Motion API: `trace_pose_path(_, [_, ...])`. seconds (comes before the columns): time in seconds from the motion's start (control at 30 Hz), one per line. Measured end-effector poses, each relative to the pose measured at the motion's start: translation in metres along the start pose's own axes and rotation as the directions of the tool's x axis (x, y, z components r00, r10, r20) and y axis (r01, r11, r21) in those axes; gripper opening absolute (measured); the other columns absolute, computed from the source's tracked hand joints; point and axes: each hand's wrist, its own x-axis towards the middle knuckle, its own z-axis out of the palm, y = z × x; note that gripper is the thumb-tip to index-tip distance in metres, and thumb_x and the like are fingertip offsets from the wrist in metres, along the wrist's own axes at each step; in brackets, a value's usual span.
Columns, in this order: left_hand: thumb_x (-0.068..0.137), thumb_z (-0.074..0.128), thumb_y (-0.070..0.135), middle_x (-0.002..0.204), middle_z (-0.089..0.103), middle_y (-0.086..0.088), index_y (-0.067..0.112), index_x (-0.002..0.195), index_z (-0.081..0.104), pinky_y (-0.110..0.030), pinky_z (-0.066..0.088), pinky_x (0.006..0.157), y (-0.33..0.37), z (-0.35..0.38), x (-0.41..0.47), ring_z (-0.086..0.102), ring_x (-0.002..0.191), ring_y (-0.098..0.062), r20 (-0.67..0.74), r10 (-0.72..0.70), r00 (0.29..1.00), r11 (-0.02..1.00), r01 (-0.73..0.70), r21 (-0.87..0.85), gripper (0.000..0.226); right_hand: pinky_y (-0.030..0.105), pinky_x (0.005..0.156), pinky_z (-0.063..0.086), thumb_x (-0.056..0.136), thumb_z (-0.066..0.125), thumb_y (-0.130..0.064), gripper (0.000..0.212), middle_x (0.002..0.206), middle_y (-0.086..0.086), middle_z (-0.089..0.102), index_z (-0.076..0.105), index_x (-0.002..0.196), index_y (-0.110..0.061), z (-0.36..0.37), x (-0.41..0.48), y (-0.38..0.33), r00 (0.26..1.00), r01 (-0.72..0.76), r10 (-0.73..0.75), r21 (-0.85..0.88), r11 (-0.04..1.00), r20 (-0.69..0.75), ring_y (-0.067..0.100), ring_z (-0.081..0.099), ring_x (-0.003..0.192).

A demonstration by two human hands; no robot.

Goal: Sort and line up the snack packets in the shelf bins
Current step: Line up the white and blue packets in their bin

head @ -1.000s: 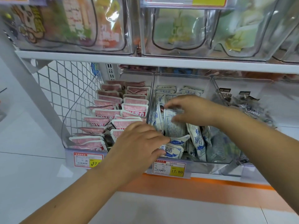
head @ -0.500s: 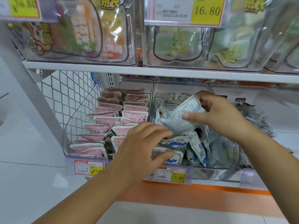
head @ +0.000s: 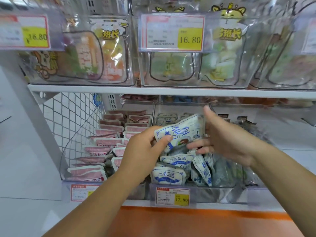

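A white-and-blue snack packet point(head: 181, 132) is lifted above the middle clear bin point(head: 215, 191). My left hand point(head: 143, 149) pinches its left edge, thumb on top. My right hand point(head: 227, 139) is at the packet's right side with fingers stretched out under it and thumb raised, touching but not gripping it. Several more white-and-blue packets point(head: 168, 176) lie in the bin below; those in front stand in a row, and those to the right lie jumbled. The left bin point(head: 66, 178) holds rows of pink packets point(head: 109, 141).
A bin with dark packets point(head: 248, 124) stands to the right. Price tags point(head: 172, 196) hang on the bin fronts. The shelf above point(head: 153, 90) carries clear bins of large pouches point(head: 220, 53). A wire mesh panel point(head: 68, 120) closes the left end. An orange floor strip lies below.
My right hand lifted a packet out of the middle bin and opened. My left hand rose from the front packets and took its left edge. The camera tilted upward.
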Motion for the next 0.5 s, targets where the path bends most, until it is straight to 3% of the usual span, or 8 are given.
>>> trace_pose_path(0.07, [0.091, 0.062, 0.034, 0.081, 0.071, 0.014, 0.045, 0.097, 0.063, -0.017, 0.046, 0.059, 0.004, -0.001, -0.001, 0.063, 0.072, -0.001, 0.02, -0.047, 0.999, 0.997, 0.048, -0.056, 0.013, 0.039, 0.079, 0.053, 0.081, 0.059, -0.05, 0.045, 0.106, -0.002, 0.073, 0.061, 0.12, -0.026, -0.001, -0.006, 0.001, 0.997, 0.07, -0.076, -0.195, 0.978, -0.027, 0.025, 0.072, 0.089])
trace_pose_path(0.17, [0.091, 0.062, 0.035, 0.082, 0.071, 0.016, 0.043, 0.096, 0.062, -0.014, 0.045, 0.057, 0.008, 0.0, -0.004, 0.064, 0.072, -0.002, 0.055, -0.074, 0.996, 0.994, 0.078, -0.079, 0.009, 0.025, 0.049, 0.044, 0.088, 0.066, -0.027, 0.023, 0.08, -0.002, 0.075, 0.067, 0.111, -0.027, 0.003, -0.009, 0.007, 0.97, 0.156, -0.211, -0.36, 0.92, -0.121, 0.02, 0.066, 0.054])
trace_pose_path(0.27, [0.09, 0.061, 0.04, 0.085, 0.071, 0.013, 0.042, 0.103, 0.058, -0.016, 0.043, 0.056, 0.01, -0.002, -0.004, 0.06, 0.07, -0.002, 0.051, -0.088, 0.995, 0.996, 0.088, -0.01, 0.014, 0.019, 0.039, 0.037, 0.087, 0.069, -0.027, 0.013, 0.059, -0.009, 0.067, 0.072, 0.099, -0.026, 0.003, -0.011, 0.004, 0.934, 0.204, -0.313, -0.464, 0.862, -0.172, 0.014, 0.049, 0.036])
trace_pose_path(0.33, [0.089, 0.061, 0.044, 0.11, 0.063, 0.025, 0.045, 0.124, 0.048, -0.009, 0.042, 0.076, 0.012, -0.004, -0.005, 0.055, 0.092, 0.011, 0.061, -0.049, 0.997, 0.994, 0.043, 0.097, 0.037, 0.02, 0.044, 0.038, 0.084, 0.072, -0.03, 0.01, 0.053, -0.016, 0.061, 0.074, 0.092, -0.026, -0.006, -0.015, -0.004, 0.898, 0.224, -0.399, -0.586, 0.779, -0.186, 0.002, 0.047, 0.039])
trace_pose_path(0.4, [0.088, 0.061, 0.049, 0.136, 0.044, 0.029, 0.045, 0.14, 0.034, -0.015, 0.032, 0.099, 0.016, -0.006, -0.008, 0.04, 0.12, 0.01, 0.108, 0.04, 0.993, 0.973, -0.064, 0.223, 0.059, 0.02, 0.053, 0.037, 0.079, 0.074, -0.034, 0.012, 0.063, -0.02, 0.067, 0.077, 0.09, -0.029, -0.018, -0.025, -0.012, 0.882, 0.228, -0.438, -0.654, 0.721, -0.176, -0.005, 0.05, 0.05])
trace_pose_path(0.5, [0.084, 0.064, 0.052, 0.143, 0.036, 0.029, 0.047, 0.142, 0.029, -0.017, 0.031, 0.103, 0.021, -0.001, -0.013, 0.035, 0.127, 0.011, 0.19, 0.074, 0.979, 0.973, -0.113, 0.2, 0.068, 0.017, 0.062, 0.042, 0.072, 0.074, -0.034, 0.018, 0.079, -0.018, 0.073, 0.078, 0.087, -0.026, -0.027, -0.04, -0.01, 0.906, 0.24, -0.399, -0.6, 0.763, -0.145, -0.001, 0.058, 0.065])
